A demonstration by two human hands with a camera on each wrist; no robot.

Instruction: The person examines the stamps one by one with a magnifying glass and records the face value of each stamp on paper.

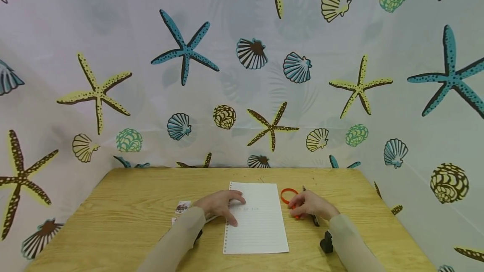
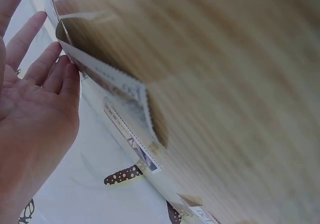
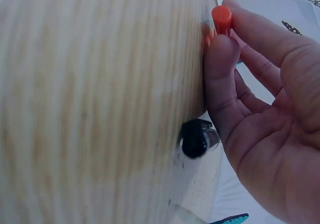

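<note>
My right hand (image 1: 311,205) pinches the orange handle (image 3: 222,18) of a magnifying glass between thumb and fingers. Its round orange rim (image 1: 289,189) lies at the right edge of a lined sheet of paper (image 1: 261,232). A black pen (image 3: 195,139) lies on the table under that hand. With its fingers spread, my left hand (image 1: 219,204) rests over the left edge of the sheet, on which faint handwriting shows. Beside the left wrist lies a postage stamp (image 1: 183,207); a curled stamp (image 2: 112,79) shows near the left fingers in the left wrist view.
Another stamp (image 1: 174,221) is partly hidden by the left sleeve. A thin pale object (image 1: 211,218) lies under the left wrist, its kind unclear. The wooden table (image 1: 136,196) meets a curtain (image 1: 211,87) printed with shells and starfish at the back and sides.
</note>
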